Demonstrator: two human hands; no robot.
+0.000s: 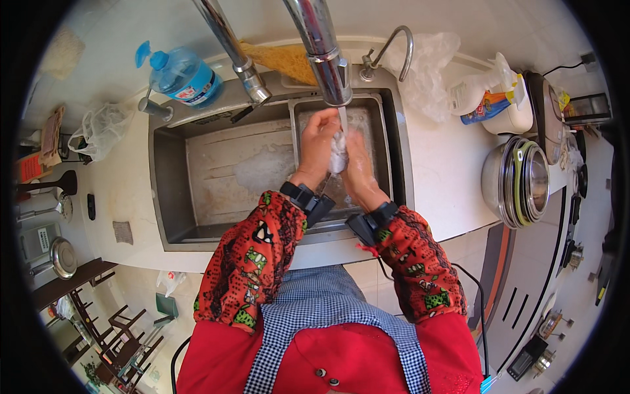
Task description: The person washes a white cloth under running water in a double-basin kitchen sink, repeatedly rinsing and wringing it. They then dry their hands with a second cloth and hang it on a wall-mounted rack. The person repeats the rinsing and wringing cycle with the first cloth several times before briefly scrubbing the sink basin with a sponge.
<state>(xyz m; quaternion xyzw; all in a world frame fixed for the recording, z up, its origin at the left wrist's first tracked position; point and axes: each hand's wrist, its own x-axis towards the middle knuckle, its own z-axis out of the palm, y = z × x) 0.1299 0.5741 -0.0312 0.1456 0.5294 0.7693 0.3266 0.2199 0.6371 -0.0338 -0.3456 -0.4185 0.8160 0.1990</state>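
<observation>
A wet whitish wad point(338, 153), its material unclear, is between my two hands under the running tap. My left hand point(316, 143) curls around its left side, with the fingertips up by the water stream point(343, 118). Against the right side lies my right hand point(359, 162), wet and blurred at the fingers. Above them hangs the chrome faucet point(327, 74). Both hands are over a metal basin point(376, 111) set in the right part of the stainless steel sink point(170, 197).
A second chrome spout point(236, 49) reaches over the sink's left part. Behind stand a blue pump bottle point(184, 79), a yellow cloth point(280, 59) and a thin curved tap point(408, 49). Rightward are spray bottles point(477, 93) and stacked metal bowls point(512, 182). A grey pad point(122, 232) lies left.
</observation>
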